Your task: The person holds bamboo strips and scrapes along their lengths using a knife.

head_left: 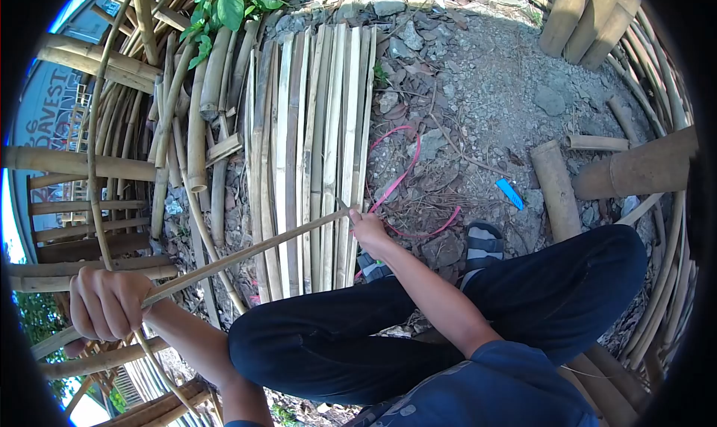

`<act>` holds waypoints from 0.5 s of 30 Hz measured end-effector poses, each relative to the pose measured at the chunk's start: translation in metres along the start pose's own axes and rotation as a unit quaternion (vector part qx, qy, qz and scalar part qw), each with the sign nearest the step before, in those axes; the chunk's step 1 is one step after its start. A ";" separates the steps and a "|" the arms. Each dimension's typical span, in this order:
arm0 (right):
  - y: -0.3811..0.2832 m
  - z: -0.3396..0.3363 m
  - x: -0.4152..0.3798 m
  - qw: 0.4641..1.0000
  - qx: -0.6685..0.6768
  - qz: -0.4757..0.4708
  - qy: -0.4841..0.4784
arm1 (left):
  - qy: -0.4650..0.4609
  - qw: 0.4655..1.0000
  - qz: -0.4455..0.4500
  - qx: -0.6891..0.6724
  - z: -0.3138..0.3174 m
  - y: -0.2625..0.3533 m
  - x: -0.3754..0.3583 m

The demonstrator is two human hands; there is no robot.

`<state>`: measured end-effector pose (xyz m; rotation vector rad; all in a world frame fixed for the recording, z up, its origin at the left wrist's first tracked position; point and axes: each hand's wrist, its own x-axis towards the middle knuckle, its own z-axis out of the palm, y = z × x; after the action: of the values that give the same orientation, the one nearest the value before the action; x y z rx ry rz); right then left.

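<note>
A long thin bamboo strip runs diagonally from the lower left up to the middle of the view. My left hand is wrapped round it near its lower end, fingers closed. At its upper end my right hand pinches the strip. Beneath and beyond the strip, many split bamboo slats lie side by side on the ground. A pink ribbon loops over the soil just right of the slats, passing close to my right hand.
Bamboo poles form a frame at the left. A blue object lies on the stony ground. Thick bamboo pieces are at the right, more stand at the upper right, and a leafy plant is at the top.
</note>
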<state>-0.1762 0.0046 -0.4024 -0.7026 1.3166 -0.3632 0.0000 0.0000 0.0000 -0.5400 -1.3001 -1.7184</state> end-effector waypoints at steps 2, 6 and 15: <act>0.003 0.006 -0.007 0.999 0.023 -0.024 0.004 | 0.025 1.000 0.018 0.006 0.001 -0.005 0.000; -0.027 0.027 -0.050 0.993 0.031 -0.110 -0.042 | 0.019 1.000 0.015 0.004 -0.002 0.005 -0.004; 0.010 -0.001 0.003 0.996 0.020 -0.069 0.049 | 0.079 0.995 0.031 0.058 0.006 0.003 -0.005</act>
<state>-0.1783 0.0100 -0.4116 -0.7509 1.3533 -0.5402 0.0044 0.0075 -0.0001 -0.3666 -1.2489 -1.5903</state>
